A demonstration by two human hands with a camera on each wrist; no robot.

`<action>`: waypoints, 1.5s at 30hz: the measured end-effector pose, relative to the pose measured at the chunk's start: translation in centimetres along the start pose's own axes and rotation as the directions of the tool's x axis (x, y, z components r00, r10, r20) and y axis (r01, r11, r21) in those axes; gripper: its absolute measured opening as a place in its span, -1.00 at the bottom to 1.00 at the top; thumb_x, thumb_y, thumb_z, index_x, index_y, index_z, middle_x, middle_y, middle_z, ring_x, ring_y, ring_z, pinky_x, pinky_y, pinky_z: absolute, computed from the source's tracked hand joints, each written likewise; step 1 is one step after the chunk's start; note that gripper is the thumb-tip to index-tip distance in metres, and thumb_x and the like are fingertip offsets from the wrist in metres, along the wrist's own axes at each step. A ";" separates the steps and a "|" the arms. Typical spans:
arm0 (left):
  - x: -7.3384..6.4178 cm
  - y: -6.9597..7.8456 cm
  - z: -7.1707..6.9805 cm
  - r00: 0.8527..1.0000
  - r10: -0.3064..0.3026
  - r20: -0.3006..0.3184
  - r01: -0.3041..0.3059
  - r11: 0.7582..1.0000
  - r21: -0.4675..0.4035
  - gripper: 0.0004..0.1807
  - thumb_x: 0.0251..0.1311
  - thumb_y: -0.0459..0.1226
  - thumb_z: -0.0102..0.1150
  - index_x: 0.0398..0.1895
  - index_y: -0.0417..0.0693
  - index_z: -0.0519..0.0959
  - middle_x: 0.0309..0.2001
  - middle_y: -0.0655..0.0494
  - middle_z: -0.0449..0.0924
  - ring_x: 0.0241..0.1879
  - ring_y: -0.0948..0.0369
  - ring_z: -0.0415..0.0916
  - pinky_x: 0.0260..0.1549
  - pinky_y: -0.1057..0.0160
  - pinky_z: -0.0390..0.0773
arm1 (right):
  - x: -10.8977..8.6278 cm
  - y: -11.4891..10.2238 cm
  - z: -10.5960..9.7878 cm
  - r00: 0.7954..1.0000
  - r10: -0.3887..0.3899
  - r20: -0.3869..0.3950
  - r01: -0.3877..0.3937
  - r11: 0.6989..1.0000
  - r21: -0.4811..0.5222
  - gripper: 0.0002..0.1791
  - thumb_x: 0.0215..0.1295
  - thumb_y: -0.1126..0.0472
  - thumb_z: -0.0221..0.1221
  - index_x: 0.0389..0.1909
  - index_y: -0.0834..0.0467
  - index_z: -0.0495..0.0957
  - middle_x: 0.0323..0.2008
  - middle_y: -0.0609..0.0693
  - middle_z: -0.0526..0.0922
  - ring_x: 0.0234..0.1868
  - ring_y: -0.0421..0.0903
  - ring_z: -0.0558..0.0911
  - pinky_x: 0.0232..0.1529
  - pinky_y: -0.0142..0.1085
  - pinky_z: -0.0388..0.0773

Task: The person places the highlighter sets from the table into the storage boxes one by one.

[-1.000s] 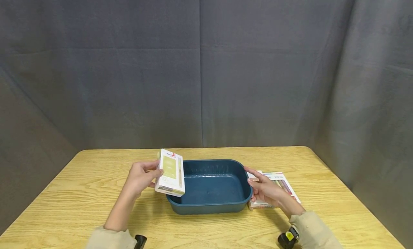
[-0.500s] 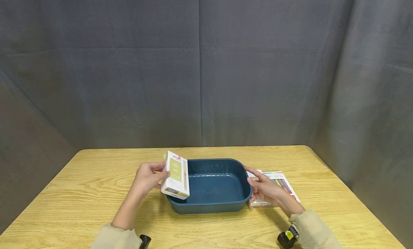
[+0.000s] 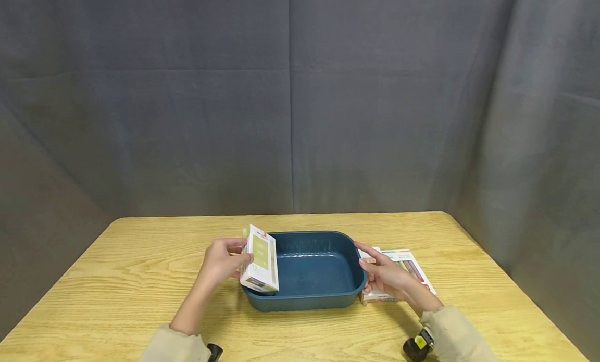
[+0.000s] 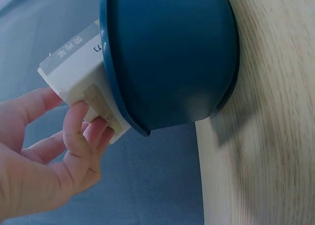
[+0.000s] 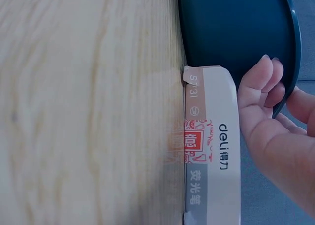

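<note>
My left hand (image 3: 223, 262) grips a white box with a yellow-green panel (image 3: 261, 258) by its left side, thumb on the front. The box tilts over the left end of a dark blue plastic basin (image 3: 304, 302). In the left wrist view the box (image 4: 81, 62) is partly hidden behind the basin wall (image 4: 167, 62). My right hand (image 3: 386, 276) holds the basin's right rim, and in the right wrist view its fingers (image 5: 261, 82) press the outer wall while the thumb lies at the rim.
Beside the basin, partly under my right forearm, lie white marker boxes (image 3: 412, 263) on the wooden table (image 3: 117, 289). One box edge (image 5: 224, 146) reads "deli" close by the basin. A grey curtain (image 3: 290, 117) stands behind the table.
My left hand has carried the box to the right and slightly down, so it overlaps the basin's left end more and stands steeper. The right hand and basin have stayed put.
</note>
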State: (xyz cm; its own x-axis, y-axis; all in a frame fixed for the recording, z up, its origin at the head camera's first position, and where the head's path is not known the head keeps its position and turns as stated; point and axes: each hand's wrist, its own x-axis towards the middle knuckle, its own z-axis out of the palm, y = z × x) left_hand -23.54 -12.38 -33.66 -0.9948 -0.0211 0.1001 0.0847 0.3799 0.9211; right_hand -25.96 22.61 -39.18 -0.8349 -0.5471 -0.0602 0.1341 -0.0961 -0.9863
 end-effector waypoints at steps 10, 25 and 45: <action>0.1 0.3 0.8 1.000 0.003 0.004 -0.003 0.998 0.058 -0.58 -0.07 -0.49 0.18 -0.06 -0.46 0.47 -0.29 -0.22 0.48 -0.51 0.14 0.52 -0.66 0.22 0.53 | -0.1 0.0 -0.1 1.000 -0.013 0.022 0.013 1.000 0.014 -0.34 0.40 0.28 -0.21 0.36 0.22 -0.35 -0.54 -0.01 0.47 -0.62 -0.18 0.49 -0.49 -0.36 0.48; 0.3 -0.1 2.6 0.999 0.033 0.005 -0.033 0.993 0.112 -0.58 -0.11 -0.50 0.21 -0.08 -0.48 0.47 -0.37 -0.17 0.52 -0.56 0.16 0.52 -0.72 0.25 0.51 | -0.1 0.1 -0.3 1.000 -0.012 0.015 0.012 1.000 0.022 -0.32 0.39 0.27 -0.17 0.36 0.21 -0.35 -0.53 -0.01 0.47 -0.61 -0.19 0.49 -0.49 -0.36 0.48; 0.5 -0.2 3.3 0.999 0.037 0.004 -0.037 0.979 0.203 -0.61 -0.10 -0.47 0.23 -0.14 -0.50 0.49 -0.42 -0.13 0.50 -0.64 0.22 0.49 -0.76 0.32 0.46 | -0.2 -0.1 -0.3 1.000 -0.009 0.021 0.009 1.000 0.004 -0.34 0.40 0.27 -0.19 0.36 0.21 -0.35 -0.53 0.00 0.46 -0.61 -0.18 0.49 -0.48 -0.35 0.47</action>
State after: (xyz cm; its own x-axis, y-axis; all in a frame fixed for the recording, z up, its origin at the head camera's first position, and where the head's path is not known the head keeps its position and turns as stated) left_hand -24.28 -9.43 -35.02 -0.9911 -0.0029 0.1327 0.1084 0.5600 0.8214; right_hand -25.98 22.93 -39.10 -0.8248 -0.5635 -0.0478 0.1286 -0.1045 -0.9862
